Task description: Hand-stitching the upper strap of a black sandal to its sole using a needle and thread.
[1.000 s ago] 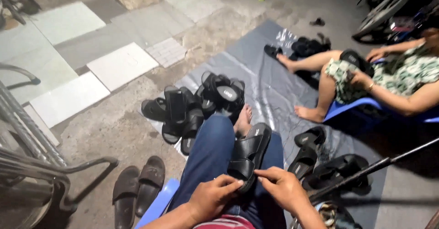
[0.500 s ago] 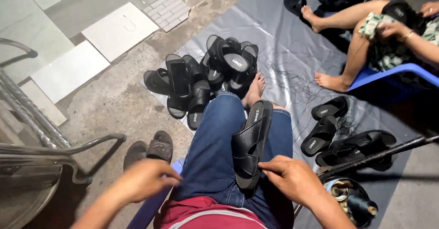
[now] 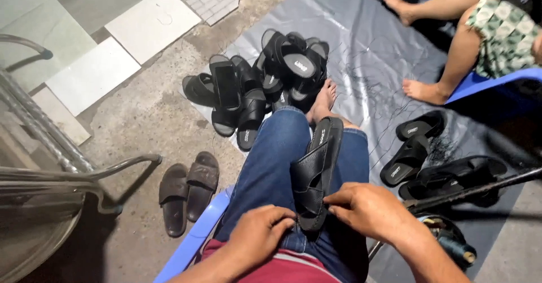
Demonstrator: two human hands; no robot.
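Sandal (image 3: 316,173), black, with wide straps, lies lengthwise on the person's lap over the blue jeans (image 3: 271,170), sole edge turned up. The right hand (image 3: 367,209) pinches the near end of the sandal between fingertips. The left hand (image 3: 261,235) rests beside the near end, fingers curled and touching it. A heap of black sandals (image 3: 265,85) sits on the floor, far and left. A brown pair (image 3: 189,190) lies near left. Another person's bare legs (image 3: 446,51) show far right, over the grey sheet (image 3: 361,46).

Informal floor-level sandal workshop: piled black sandals (image 3: 265,85) on grey plastic sheet (image 3: 367,51), bare concrete floor (image 3: 147,119).
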